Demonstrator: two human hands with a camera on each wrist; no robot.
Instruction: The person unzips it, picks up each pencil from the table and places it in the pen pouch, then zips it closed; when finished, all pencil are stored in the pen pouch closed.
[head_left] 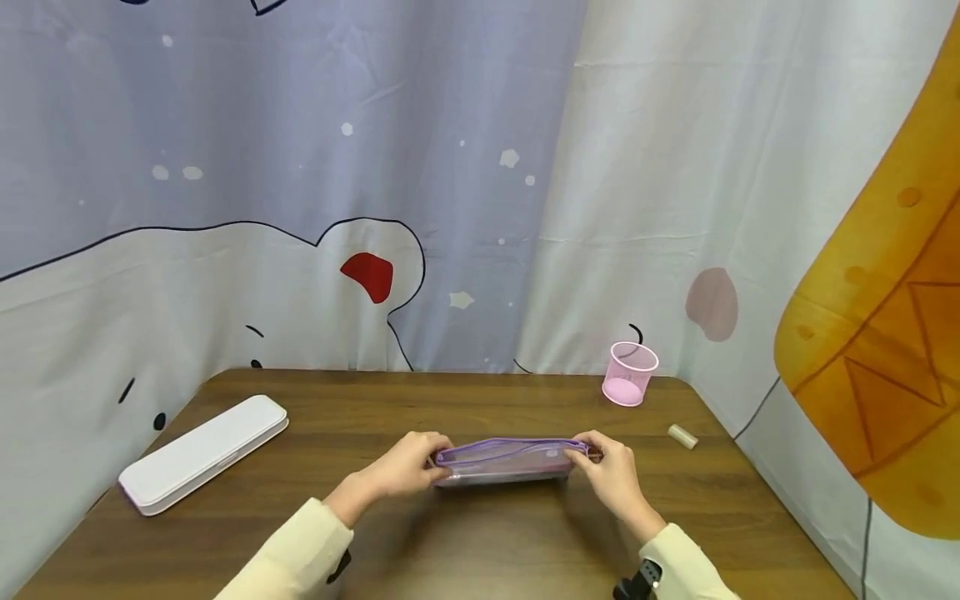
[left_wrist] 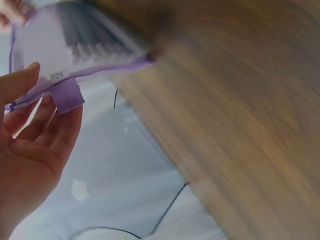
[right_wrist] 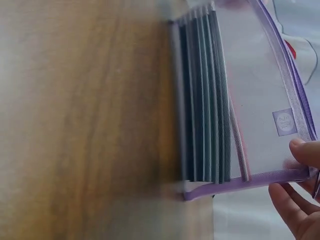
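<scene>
A see-through mesh pencil pouch [head_left: 504, 468] with purple edging is held upright just above the table, in front of me. My left hand [head_left: 402, 467] pinches its left end between thumb and fingers, beside a small purple fabric tab [left_wrist: 68, 95]. At the other end, the thumb and fingers of my right hand [head_left: 617, 478] grip the top corner. Several slim dark pens or pencils [right_wrist: 205, 100] lie along the bottom inside, together with a thin red-and-white one [right_wrist: 240, 142]. Along the top, the two purple edges stand a little apart in the head view.
A long white case [head_left: 206, 454] lies on the wooden table [head_left: 360, 400] at the left. Toward the back right stands a pink see-through cup [head_left: 628, 375], with a small beige cylinder [head_left: 682, 436] lying nearer the right edge. A printed curtain [head_left: 480, 208] hangs behind the table.
</scene>
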